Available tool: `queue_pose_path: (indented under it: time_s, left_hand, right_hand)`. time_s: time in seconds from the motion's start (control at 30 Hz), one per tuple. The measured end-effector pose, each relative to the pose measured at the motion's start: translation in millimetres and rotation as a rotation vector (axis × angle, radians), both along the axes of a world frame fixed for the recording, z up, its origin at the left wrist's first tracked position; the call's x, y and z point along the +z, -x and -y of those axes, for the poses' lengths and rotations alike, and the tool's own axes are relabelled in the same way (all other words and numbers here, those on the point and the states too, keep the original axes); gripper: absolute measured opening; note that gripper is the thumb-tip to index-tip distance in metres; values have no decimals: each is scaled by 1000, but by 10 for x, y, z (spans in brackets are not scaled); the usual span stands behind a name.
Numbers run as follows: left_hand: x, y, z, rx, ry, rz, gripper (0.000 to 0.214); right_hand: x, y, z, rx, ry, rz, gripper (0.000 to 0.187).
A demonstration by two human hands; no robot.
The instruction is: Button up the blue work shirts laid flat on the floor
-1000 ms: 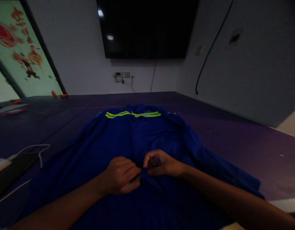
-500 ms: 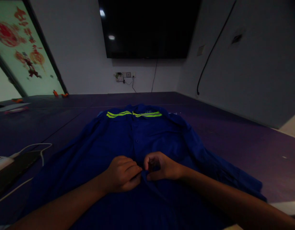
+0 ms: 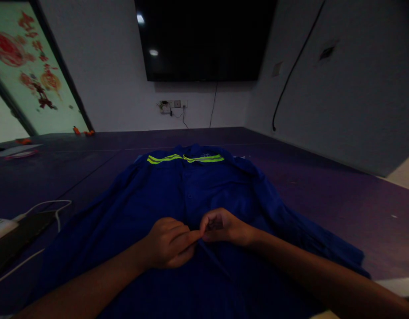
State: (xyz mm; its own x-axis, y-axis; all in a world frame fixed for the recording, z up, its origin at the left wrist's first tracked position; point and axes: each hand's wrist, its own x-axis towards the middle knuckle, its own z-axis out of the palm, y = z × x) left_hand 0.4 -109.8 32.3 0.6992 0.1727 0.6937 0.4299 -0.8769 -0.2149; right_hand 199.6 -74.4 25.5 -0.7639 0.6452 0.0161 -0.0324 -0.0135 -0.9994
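A blue work shirt (image 3: pixel 197 195) with two yellow-green reflective stripes near its far end lies spread on a dark purple table (image 3: pixel 324 195). Both my hands meet at the shirt's front opening, close to me. My left hand (image 3: pixel 169 243) is curled, its fingers pinching the left edge of the opening. My right hand (image 3: pixel 222 228) is curled too, thumb and fingers pinched on the right edge. The fingertips of both hands touch. What lies between the fingers is too dark and small to make out beyond the cloth.
A dark phone (image 3: pixel 18 237) with a white cable (image 3: pixel 48 206) and a white charger (image 3: pixel 0 226) lies at the table's left edge. A black screen (image 3: pixel 204 40) hangs on the far wall above a socket strip (image 3: pixel 171 105). Papers (image 3: pixel 14 151) lie far left.
My hands have stayed at the shirt's front. The fingers shifted slightly, and the small fold of cloth raised between them a second ago has flattened.
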Motion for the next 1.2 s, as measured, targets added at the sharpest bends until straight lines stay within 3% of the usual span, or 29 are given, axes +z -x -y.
queue_pose_path:
  time_s: [0.37, 1.2]
  left_hand:
    - [-44, 20, -30, -90, -156, -35, 14]
    - [28, -15, 34, -72, -183, -179, 10]
  right_hand:
    - [17, 11, 11, -32, 39, -28, 23]
    - [23, 11, -18, -26, 233, -29, 21]
